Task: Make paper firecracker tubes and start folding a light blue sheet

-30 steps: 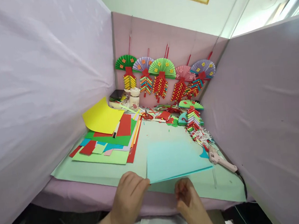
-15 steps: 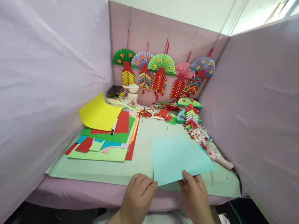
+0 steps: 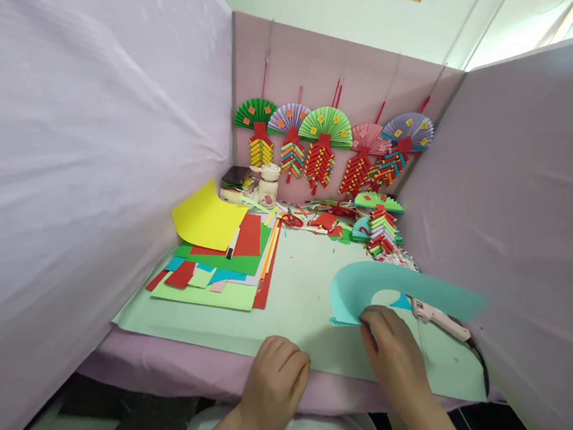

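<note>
A light-blue paper sheet is held by its near edge in my right hand, fingers and thumb closed on it. The sheet arches up and bends over to the right, above a pink-and-white glue gun. My left hand is a loose fist at the table's front edge, apart from the sheet. Its fingertips are curled under, so I cannot see whether anything is inside. On the left lies a stack of coloured paper, with a curling yellow sheet on top and a marker beside it.
Red-handled scissors and paper scraps lie along the back, near a white jar. A paper fan with firecracker rolls lies at the back right. Several finished fan hangings hang on the pink back panel. Cloth-covered panels stand at both sides.
My right hand has lifted and moved right with the blue sheet, which went from lying nearly flat to curling over. The sheet's left edge has come away from my left hand. The view has shifted slightly.
</note>
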### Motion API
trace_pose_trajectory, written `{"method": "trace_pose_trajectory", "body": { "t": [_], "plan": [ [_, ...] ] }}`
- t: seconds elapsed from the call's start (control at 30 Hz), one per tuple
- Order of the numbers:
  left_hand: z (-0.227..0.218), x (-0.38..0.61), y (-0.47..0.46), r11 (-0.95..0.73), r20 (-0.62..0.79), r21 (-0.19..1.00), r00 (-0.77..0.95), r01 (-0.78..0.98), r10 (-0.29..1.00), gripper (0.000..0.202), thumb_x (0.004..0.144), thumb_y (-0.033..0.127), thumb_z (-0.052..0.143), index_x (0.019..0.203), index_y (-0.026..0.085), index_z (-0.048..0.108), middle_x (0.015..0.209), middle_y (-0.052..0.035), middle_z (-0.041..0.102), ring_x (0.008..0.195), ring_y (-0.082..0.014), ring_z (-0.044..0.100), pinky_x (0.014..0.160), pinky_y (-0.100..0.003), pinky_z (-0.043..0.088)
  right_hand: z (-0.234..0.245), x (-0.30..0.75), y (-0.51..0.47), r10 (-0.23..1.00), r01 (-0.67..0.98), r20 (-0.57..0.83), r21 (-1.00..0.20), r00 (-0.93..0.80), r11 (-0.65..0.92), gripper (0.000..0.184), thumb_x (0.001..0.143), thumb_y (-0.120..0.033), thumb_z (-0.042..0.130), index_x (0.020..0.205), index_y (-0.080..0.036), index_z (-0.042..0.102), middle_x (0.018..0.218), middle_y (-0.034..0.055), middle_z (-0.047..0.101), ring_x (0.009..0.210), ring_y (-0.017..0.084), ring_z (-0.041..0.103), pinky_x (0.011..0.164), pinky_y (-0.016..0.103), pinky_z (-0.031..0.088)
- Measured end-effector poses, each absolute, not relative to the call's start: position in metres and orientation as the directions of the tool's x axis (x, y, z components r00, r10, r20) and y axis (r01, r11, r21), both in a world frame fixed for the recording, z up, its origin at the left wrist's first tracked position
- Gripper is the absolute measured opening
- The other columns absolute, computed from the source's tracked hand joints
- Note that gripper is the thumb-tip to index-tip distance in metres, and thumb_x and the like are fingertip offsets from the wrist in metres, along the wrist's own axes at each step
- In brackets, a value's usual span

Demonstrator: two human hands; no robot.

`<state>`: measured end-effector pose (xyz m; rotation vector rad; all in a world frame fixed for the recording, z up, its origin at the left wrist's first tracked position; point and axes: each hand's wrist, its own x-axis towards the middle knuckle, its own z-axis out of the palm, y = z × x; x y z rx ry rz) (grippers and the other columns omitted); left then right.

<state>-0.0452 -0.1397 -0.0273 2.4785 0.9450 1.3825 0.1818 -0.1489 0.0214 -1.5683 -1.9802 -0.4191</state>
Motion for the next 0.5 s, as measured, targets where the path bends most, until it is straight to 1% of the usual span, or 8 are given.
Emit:
{"method": "trace_pose_trajectory", "body": {
  "t": [0.17, 0.33, 0.4, 0.5],
  "plan": [
    [-0.028, -0.046, -0.14, -0.795, 0.715, 0.409, 0.384, 0.448, 0.584, 0.014, 0.088, 0.009, 0.049, 0.085, 0.018, 0.06, 0.072, -0.0035, 0.058, 0.071, -0.0169, 0.051, 0.066, -0.032, 0.041, -0.006, 0.165, -0.138, 0.813, 0.955, 0.555, -0.106, -0.175, 0.278, 0.016, 0.091, -0.011, 0.043, 0.086, -0.021, 0.055, 0.085, 0.006, 0.059, 0.08, 0.021, 0.053, 0.07, 0.033, 0.037],
    [-0.026, -0.048, -0.142, -0.811, 0.727, 0.397, 0.392, 0.43, 0.564, 0.015, 0.087, 0.008, 0.05, 0.086, 0.018, 0.06, 0.073, -0.0033, 0.058, 0.072, -0.0167, 0.053, 0.067, -0.033, 0.043, -0.019, 0.154, -0.131, 0.837, 0.951, 0.514, -0.117, -0.188, 0.286, 0.017, 0.091, -0.012, 0.048, 0.085, -0.021, 0.06, 0.082, 0.0047, 0.059, 0.079, 0.02, 0.052, 0.07, 0.032, 0.036],
    [-0.021, -0.047, -0.141, -0.818, 0.731, 0.38, 0.402, 0.432, 0.551, 0.015, 0.087, 0.007, 0.05, 0.092, 0.018, 0.06, 0.079, -0.0044, 0.06, 0.077, -0.0173, 0.055, 0.07, -0.033, 0.044, -0.022, 0.152, -0.13, 0.849, 0.95, 0.494, -0.127, -0.189, 0.285, 0.014, 0.091, -0.013, 0.052, 0.086, -0.021, 0.062, 0.083, 0.0044, 0.06, 0.081, 0.02, 0.051, 0.071, 0.031, 0.035],
    [-0.013, -0.041, -0.131, -0.812, 0.713, 0.305, 0.446, 0.498, 0.541, 0.024, 0.088, 0.007, 0.049, 0.107, 0.018, 0.058, 0.098, -0.0079, 0.063, 0.092, -0.0203, 0.055, 0.081, -0.038, 0.045, -0.027, 0.152, -0.13, 0.857, 0.946, 0.482, -0.152, -0.181, 0.286, 0.012, 0.091, -0.015, 0.054, 0.089, -0.021, 0.064, 0.086, 0.0043, 0.06, 0.083, 0.02, 0.051, 0.073, 0.032, 0.035]
  ]
}}
